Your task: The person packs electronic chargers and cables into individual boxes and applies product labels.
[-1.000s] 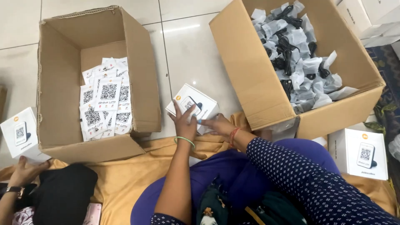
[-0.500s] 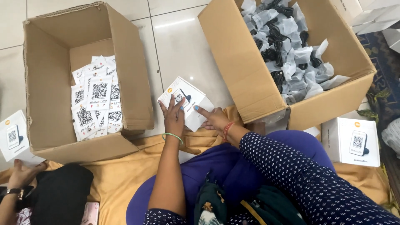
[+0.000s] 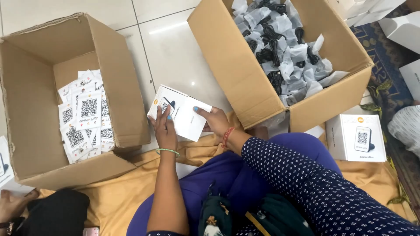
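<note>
A small white product box [image 3: 183,114] is held over the tiled floor between two cardboard cartons. My left hand [image 3: 165,128], with a green bangle on the wrist, lies on its left face. My right hand [image 3: 213,120], with red thread at the wrist, grips its right side, thumb on top. The box is tilted, one face showing a printed picture of a small device.
The left carton [image 3: 30,87] holds several printed white cards. The right carton [image 3: 245,83] is full of bagged black cables. Another white product box [image 3: 356,137] stands at right on a yellow cloth [image 3: 109,192]. Another person's hand [image 3: 13,205] shows at lower left.
The white box has been lifted and turned between both hands. The view has shifted a little, so the cartons sit further left in frame.
</note>
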